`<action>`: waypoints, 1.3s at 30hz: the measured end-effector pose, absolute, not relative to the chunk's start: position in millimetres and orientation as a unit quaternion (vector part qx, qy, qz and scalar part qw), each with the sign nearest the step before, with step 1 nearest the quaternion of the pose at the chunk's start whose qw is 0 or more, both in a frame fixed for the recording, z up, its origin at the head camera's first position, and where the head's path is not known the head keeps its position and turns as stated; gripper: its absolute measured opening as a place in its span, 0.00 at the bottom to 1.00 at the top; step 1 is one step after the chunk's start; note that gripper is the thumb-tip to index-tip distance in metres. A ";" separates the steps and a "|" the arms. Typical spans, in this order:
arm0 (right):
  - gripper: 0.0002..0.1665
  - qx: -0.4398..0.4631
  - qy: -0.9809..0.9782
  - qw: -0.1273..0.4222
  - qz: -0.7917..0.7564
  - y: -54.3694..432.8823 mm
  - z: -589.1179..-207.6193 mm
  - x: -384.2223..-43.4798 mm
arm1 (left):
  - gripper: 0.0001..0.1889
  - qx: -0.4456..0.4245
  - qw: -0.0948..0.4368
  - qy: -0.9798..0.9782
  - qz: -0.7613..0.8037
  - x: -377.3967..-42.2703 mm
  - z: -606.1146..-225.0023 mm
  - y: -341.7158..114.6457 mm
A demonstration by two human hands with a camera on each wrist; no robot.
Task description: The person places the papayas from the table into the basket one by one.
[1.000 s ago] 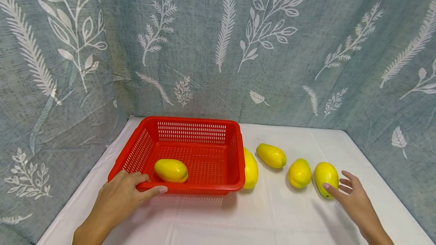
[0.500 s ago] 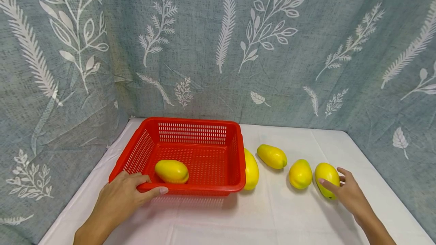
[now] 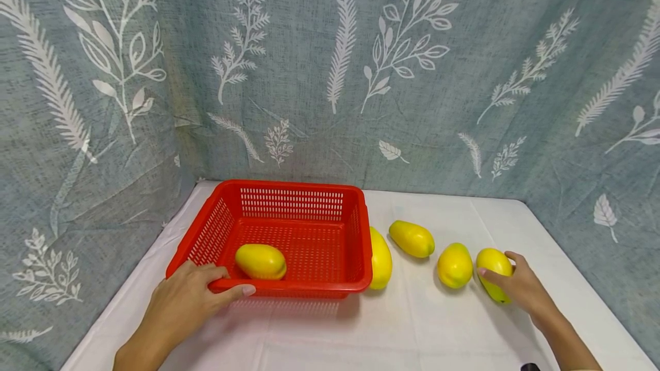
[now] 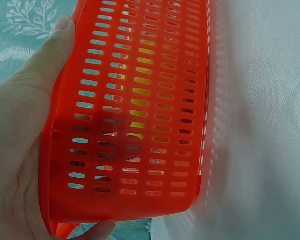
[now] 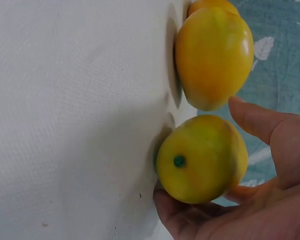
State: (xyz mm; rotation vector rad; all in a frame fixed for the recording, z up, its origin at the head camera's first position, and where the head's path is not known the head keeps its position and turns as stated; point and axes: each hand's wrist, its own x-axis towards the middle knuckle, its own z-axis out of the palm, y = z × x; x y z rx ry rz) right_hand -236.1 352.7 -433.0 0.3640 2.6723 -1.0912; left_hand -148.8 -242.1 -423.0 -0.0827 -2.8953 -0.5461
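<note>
My left hand (image 3: 180, 296) grips the near left rim of a red plastic basket (image 3: 319, 286), thumb along the front edge. Slotted basket wall (image 4: 140, 100) fills much of the left wrist view. Inside the basket lies one yellow mango (image 3: 260, 261). My right hand (image 3: 521, 286) is around the rightmost mango (image 3: 492, 259), which rests on the table. In the right wrist view, fingers curl round that mango (image 5: 197, 160), its green stem end facing the camera; the thumb (image 5: 255, 120) points towards the neighbouring mango (image 5: 215, 57).
Between basket and right hand, a mango (image 3: 455, 265), a longer yellow fruit (image 3: 411, 239) and a mango partly hidden by the basket (image 3: 380, 259) lie on the white tablecloth (image 3: 381, 331). A patterned grey-green curtain (image 3: 309, 73) encloses the back and sides. A small dark object (image 3: 530, 367) shows at the bottom edge.
My right hand has moved slightly left and closed in around the rightmost mango. The left hand keeps its hold on the basket, which has stayed in place.
</note>
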 end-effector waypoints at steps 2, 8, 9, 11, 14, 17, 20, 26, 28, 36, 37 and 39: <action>0.74 0.125 0.912 0.116 -0.373 353.1 -433.5 -237.2 | 0.34 -0.028 0.099 -0.978 -0.184 -148.7 -423.1 -242.0; 0.73 0.129 0.914 0.112 -0.368 353.5 -435.0 -238.2 | 0.36 -0.025 0.097 -0.977 -0.188 -148.2 -423.1 -241.7; 0.72 0.129 0.914 0.112 -0.368 353.3 -435.1 -238.3 | 0.36 -0.024 0.096 -0.977 -0.188 -148.0 -423.0 -241.8; 0.72 0.129 0.915 0.110 -0.367 353.5 -435.4 -238.1 | 0.36 -0.022 0.093 -0.977 -0.188 -147.6 -422.8 -241.6; 0.71 0.129 0.916 0.106 -0.366 353.6 -435.1 -237.9 | 0.37 -0.022 0.090 -0.978 -0.188 -147.7 -422.4 -241.5; 0.70 0.129 0.916 0.104 -0.365 353.6 -434.6 -237.4 | 0.37 -0.021 0.089 -0.978 -0.187 -148.0 -422.2 -241.4; 0.70 0.130 0.916 0.104 -0.365 353.7 -434.8 -236.8 | 0.37 -0.020 0.090 -0.978 -0.187 -147.9 -422.2 -241.4; 0.71 0.130 0.916 0.103 -0.365 353.9 -436.1 -236.3 | 0.36 -0.020 0.093 -0.978 -0.187 -147.1 -422.5 -241.0; 0.70 0.128 0.916 0.100 -0.368 354.3 -436.5 -236.3 | 0.36 -0.020 0.094 -0.977 -0.188 -146.8 -422.5 -240.7; 0.71 0.134 0.913 0.097 -0.373 356.8 -436.0 -233.5 | 0.36 -0.020 0.097 -0.977 -0.191 -146.1 -421.9 -240.4; 0.72 0.136 0.912 0.097 -0.374 356.5 -435.6 -233.2 | 0.36 -0.020 0.097 -0.977 -0.191 -145.9 -421.8 -240.4; 0.73 0.138 0.910 0.094 -0.379 355.2 -434.3 -232.3 | 0.37 -0.018 0.096 -0.977 -0.189 -145.7 -421.6 -241.0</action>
